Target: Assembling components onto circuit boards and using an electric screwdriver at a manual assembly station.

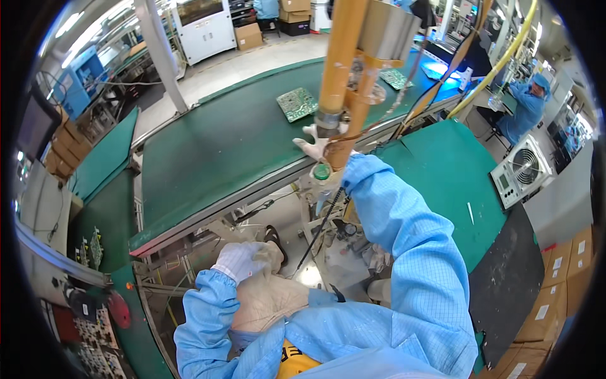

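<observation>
My right hand [310,143], in a white glove, reaches across at the lower end of an orange-yellow tube [338,69]. Its fingers stick out spread on the tube's left side, near a metal clamp [328,120]; the tube covers the palm. Just below the hand is a round green cap [322,171]. My left hand [238,261], gloved too, is low over my lap beside a pale, blurred patch, and its fingers are too smeared to read. A green circuit board [297,104] lies on the dark green belt [208,145] beyond my right hand.
Another circuit board [396,78] lies farther along, near a bluish lit screen. A green mat [442,183] spreads at right with a white pen-like stick [470,213] and a fan unit [522,169]. Cardboard boxes [555,284] stack at right. A co-worker [529,104] in blue sits beyond.
</observation>
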Available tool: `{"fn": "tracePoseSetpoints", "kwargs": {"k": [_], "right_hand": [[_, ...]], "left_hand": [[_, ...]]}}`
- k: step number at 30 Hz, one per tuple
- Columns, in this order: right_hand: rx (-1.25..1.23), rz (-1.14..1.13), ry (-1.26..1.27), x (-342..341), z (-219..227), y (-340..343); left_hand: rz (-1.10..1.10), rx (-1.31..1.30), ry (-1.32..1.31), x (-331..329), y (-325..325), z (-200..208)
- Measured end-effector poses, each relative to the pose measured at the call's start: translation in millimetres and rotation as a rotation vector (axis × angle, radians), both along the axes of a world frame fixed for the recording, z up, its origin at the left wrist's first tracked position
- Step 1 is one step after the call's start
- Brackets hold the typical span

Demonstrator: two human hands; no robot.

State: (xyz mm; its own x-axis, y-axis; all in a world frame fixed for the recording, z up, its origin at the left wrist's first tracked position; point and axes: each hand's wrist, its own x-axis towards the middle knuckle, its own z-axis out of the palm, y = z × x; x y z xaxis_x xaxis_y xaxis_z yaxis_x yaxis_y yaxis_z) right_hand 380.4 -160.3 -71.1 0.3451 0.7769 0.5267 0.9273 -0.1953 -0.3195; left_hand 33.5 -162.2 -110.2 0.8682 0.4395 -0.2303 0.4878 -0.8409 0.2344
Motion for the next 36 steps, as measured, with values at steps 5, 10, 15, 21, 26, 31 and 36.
{"fn": "tracePoseSetpoints", "kwargs": {"k": [5, 10, 15, 21, 26, 31, 36], "right_hand": [[0.385, 0.108, -0.165, 35, -58, 15], [0.187, 0.138, -0.083, 7, 2, -22], [-0.028, 0.097, 0.003, 11, 13, -29], [0.21, 0.144, 0.088, 18, -11, -8], [-0.18, 0.171, 0.074, 33, 3, -6], [-0.31, 0.135, 0.034, 38, 13, -18], [-0.322, 0.151, 0.083, 32, 14, -15]], "left_hand": [[0.023, -0.027, -0.117, -10, 12, 2], [0.199, -0.077, -0.388, -20, 31, 59], [0.484, 0.549, -0.795, -42, 72, 135], [0.806, 0.753, -0.332, -102, 110, 174], [0.421, 0.414, -0.369, -17, 107, 167], [-0.042, -0.071, -0.274, 72, 130, 118], [0.196, -0.973, -0.676, 124, 229, 14]]}}
